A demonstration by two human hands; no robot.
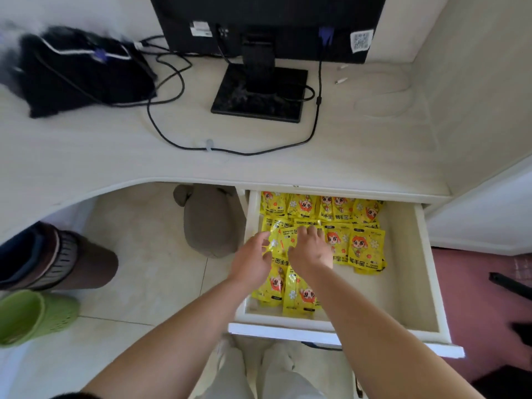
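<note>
Held packet (280, 240) sits mid-left in the open drawer (426, 269), lying on other yellow packets, between your two hands.

Nearest you, the front packets (299, 298) overlap loosely under your forearms. Drag a wrist back carelessly and they slide or ride up the drawer's front wall.

Your left hand (253, 260) has thumb and fingers closed on the held packet's left edge, a light pinch on slick film. It could slip out if you lift fast.

Your right hand (312, 251) lies palm down with bent fingers on the packet's top edge. Can't tell if it grips or only presses. If it presses while the left pulls, the foil could crumple or tear.

Just beside the right hand, the right stack (364, 251) stands in a tidy column. A sideways sweep would knock it askew.

Further in, the back row (331, 208) sits partly under the desk (115, 156) lip. Push packets too far and they jam there or hide.
</note>
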